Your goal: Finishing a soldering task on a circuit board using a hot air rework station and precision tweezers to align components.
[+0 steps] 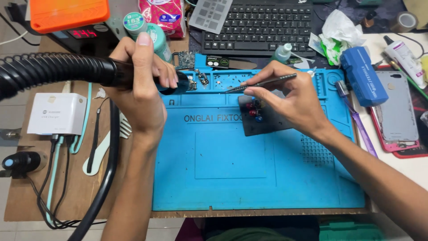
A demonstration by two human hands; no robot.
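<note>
Two hands: left (142,76) grips black hot-air nozzle (176,84), right (290,96) holds slim tweezers (263,83).

The hot-air wand (133,73) is a black, round-bodied tool with a thick ribbed hose running off to the left edge. It lies nearly level above the top edge of the blue mat, with its nozzle end pointing right at a small circuit board (192,83). That board is tiny and metallic-looking, resting in the mat's upper tray strip, just beside the nozzle; its details are too small to make out.

The tweezers (263,83) are slim, dark grey and straight, tilted slightly, handle end raised to the right and tips pointing left toward the tray strip, a little apart from the board.
</note>
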